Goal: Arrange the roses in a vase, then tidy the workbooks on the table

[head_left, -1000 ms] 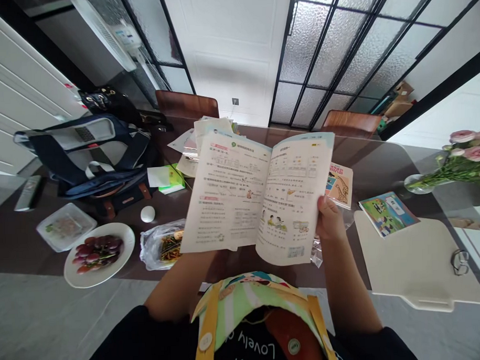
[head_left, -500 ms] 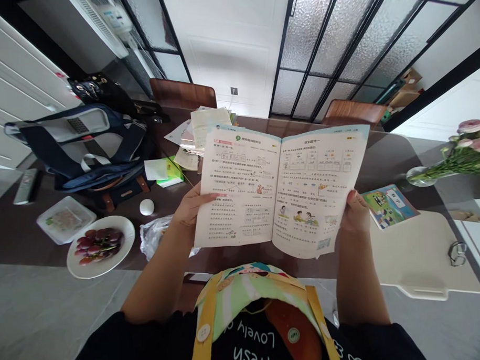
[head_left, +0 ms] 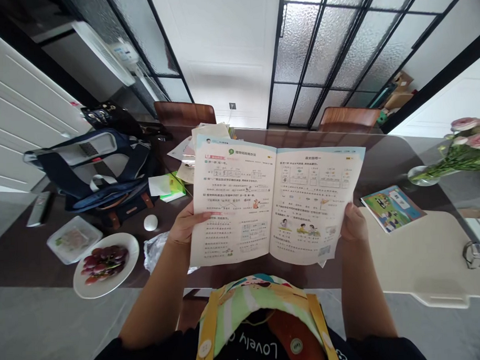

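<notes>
An open workbook (head_left: 233,201) with Chinese text, small pictures and handwritten answers is held up above the dark table. My left hand (head_left: 183,224) grips its left edge, thumb on the page and the other fingers hidden behind. At the right edge, my right hand (head_left: 353,223) pinches the other page, its fingers mostly out of sight behind the paper. A crumpled clear plastic bag (head_left: 155,250) lies beside my left wrist. Right of my right hand, a colourful book (head_left: 392,208) rests partly on a cream board (head_left: 400,253).
Left on the table (head_left: 14,261) are a plate of grapes (head_left: 81,282), a clear food box (head_left: 69,236), a white round object (head_left: 150,222), a remote (head_left: 39,209) and a blue backpack (head_left: 106,169). Papers (head_left: 210,131) lie behind the workbook. Glasses (head_left: 473,256) and flowers (head_left: 455,162) are at right.
The whole view has shifted, so most things sit a little lower in the picture. The workbook stays open at the same pages, held by both hands, and looks slightly flatter.
</notes>
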The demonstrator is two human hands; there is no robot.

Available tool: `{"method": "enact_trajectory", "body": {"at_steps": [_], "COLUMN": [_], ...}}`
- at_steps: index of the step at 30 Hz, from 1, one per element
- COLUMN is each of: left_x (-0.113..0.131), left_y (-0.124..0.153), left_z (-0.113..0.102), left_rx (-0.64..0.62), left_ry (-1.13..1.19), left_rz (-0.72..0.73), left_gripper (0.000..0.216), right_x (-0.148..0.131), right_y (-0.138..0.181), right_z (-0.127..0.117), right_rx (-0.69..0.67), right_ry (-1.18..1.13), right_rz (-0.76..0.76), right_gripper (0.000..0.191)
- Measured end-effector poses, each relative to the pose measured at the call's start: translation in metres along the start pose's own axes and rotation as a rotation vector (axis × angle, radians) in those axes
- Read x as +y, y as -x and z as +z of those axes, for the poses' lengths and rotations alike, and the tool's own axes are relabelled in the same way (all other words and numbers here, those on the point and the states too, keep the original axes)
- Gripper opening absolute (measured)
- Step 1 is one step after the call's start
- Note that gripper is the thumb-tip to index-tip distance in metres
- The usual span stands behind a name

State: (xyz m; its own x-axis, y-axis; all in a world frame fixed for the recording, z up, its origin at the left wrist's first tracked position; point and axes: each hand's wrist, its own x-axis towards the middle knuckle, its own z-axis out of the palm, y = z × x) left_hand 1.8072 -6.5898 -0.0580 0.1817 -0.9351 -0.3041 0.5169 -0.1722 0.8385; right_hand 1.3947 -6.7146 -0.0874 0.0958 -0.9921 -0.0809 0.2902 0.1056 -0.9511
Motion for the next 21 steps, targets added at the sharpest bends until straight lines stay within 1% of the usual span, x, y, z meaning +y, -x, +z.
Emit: {"method": "enact_trajectory", "body": {"at_steps": [3, 6, 10, 13, 16, 18, 20, 21], "left_x": [-0.001, -0.001, 0.006, 0.011, 0.008, 0.000, -0.012, -0.020], "left_y": [-0.002, -0.001, 0.004, 0.002, -0.006, -0.011, -0.013, -0.014], "left_z": [-0.007, -0.010, -0.007, -0.001, 0.012, 0.028, 0.050, 0.061], "left_rx": [-0.007, -0.018, -0.028, -0.021, -0.018, -0.014, -0.070, -0.148], "left_ry": [-0.014, -0.007, -0.011, -0.015, -0.011, -0.013, -0.026, -0.043], "left_rz": [-0.012, -0.013, 0.019, 0.051, 0.063, 0.054, 0.032, 0.024], "left_gripper": [0.044, 0.040, 0.036, 0.039, 0.043, 0.046, 0.050, 0.052], "right_x": [0.001, 0.004, 0.006, 0.006, 0.011, 0.018, 0.028, 0.033], "right_y": [-0.001, -0.002, -0.004, -0.003, 0.001, 0.005, 0.009, 0.011], "right_z": [0.005, 0.005, 0.004, 0.011, 0.025, 0.037, 0.048, 0.052], "right_rx": [-0.027, -0.023, 0.015, -0.001, -0.112, -0.191, -0.225, -0.229], "right_ry": [-0.029, -0.022, 0.010, 0.044, 0.121, 0.191, 0.236, 0.237], "right_rz": [-0.010, 0.025, 0.055, 0.106, 0.199, 0.279, 0.318, 0.314], "right_gripper": [0.035, 0.043, 0.047, 0.048, 0.054, 0.063, 0.063, 0.060]}}
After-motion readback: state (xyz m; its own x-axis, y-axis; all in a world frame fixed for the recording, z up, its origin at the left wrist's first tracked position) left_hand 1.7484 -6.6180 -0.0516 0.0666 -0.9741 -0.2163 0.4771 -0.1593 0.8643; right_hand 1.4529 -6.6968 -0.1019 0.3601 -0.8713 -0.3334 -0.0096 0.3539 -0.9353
